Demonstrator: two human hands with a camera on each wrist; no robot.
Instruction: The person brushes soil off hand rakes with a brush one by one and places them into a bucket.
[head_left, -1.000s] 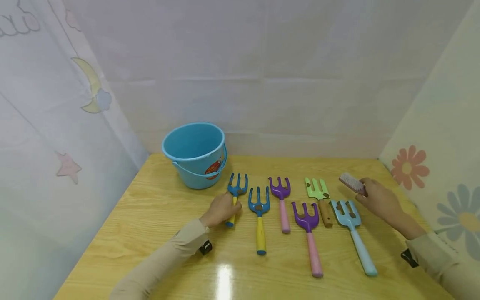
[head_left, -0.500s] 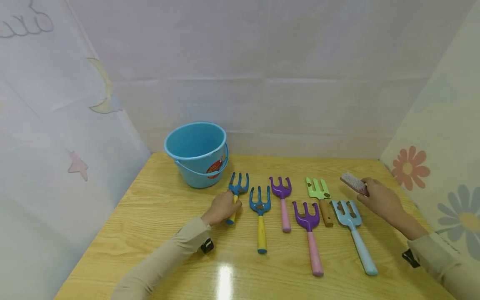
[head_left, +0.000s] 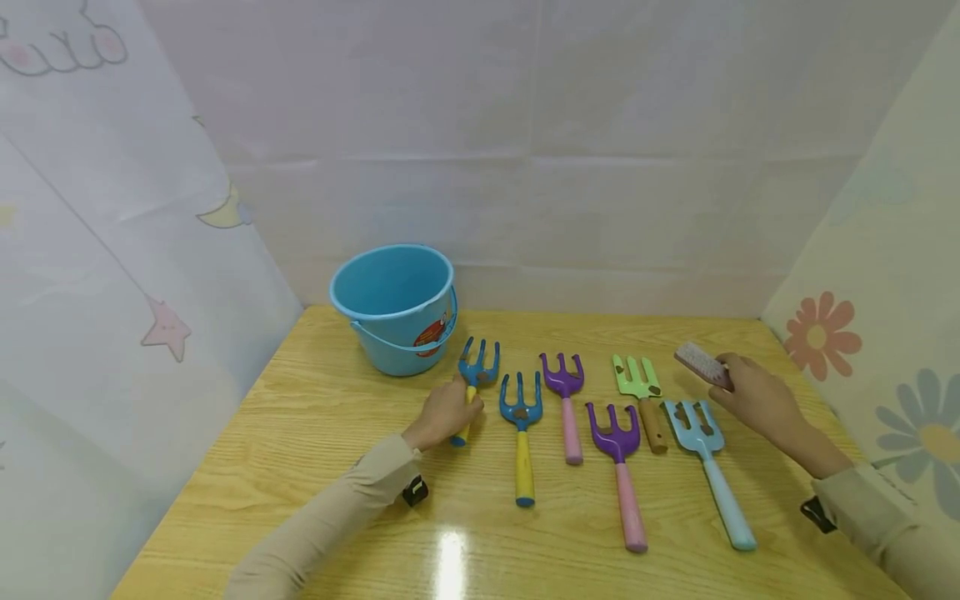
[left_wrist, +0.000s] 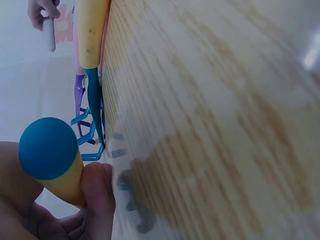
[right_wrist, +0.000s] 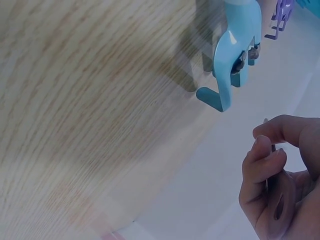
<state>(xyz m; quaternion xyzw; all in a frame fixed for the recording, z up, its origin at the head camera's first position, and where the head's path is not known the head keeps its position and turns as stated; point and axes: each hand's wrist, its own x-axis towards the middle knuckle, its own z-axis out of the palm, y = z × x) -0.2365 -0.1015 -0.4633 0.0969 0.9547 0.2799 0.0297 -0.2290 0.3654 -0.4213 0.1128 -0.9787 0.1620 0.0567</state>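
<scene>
My left hand [head_left: 444, 414] grips the yellow handle of a blue hand fork [head_left: 480, 375]; its blue end cap faces the camera in the left wrist view. Brown dirt spots mark its tines' base. At the right, my right hand [head_left: 761, 402] holds a scrub brush [head_left: 701, 364] by one end, bristles showing upward in the head view. Just below it lies a light-blue hand fork [head_left: 722, 492] with brown patches. Beside the left hand lies a second blue fork with a yellow handle [head_left: 523, 467]. Between the hands lie purple forks with pink handles [head_left: 628, 508] and a green fork [head_left: 637, 382].
A light-blue bucket [head_left: 397, 333] with its handle hanging down stands at the back left, close behind the held fork. The wooden table [head_left: 300, 433] meets a pale cloth backdrop [head_left: 600, 208] at the back, with patterned cloths at both sides.
The fork in my left hand has tipped slightly, its tines moving up and right. The brush has shifted a little left and up. The head view has turned slightly.
</scene>
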